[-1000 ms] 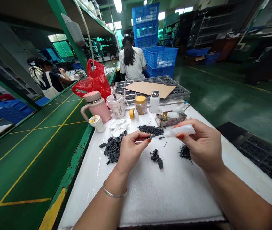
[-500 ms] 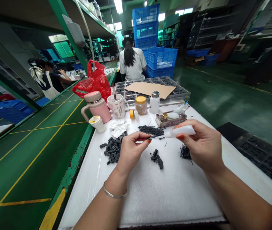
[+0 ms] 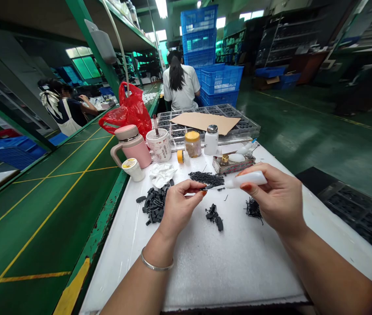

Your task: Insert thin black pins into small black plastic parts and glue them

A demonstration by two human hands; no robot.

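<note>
My left hand [image 3: 181,205] pinches a small black part [image 3: 204,188] between thumb and forefinger. My right hand [image 3: 279,197] is closed around a white squeeze bottle [image 3: 253,178], tipped on its side. Its thin nozzle [image 3: 220,187] points left at the black part; whether they touch I cannot tell. Below the nozzle lies a little group of black pieces [image 3: 214,216]. A heap of black curved parts [image 3: 155,205] is left of my left hand. Tiny black parts [image 3: 206,178] are piled behind, and thin black pins [image 3: 253,208] lie beside my right hand.
Behind the heaps stand a pink mug [image 3: 133,146], a white cup [image 3: 158,146], a yellow-lidded jar [image 3: 192,144], a white dispenser bottle [image 3: 211,140] and a small box [image 3: 233,164]. Farther back is a compartment tray [image 3: 251,127] under cardboard [image 3: 205,121]. A green conveyor [image 3: 57,197] runs left. Two people sit beyond.
</note>
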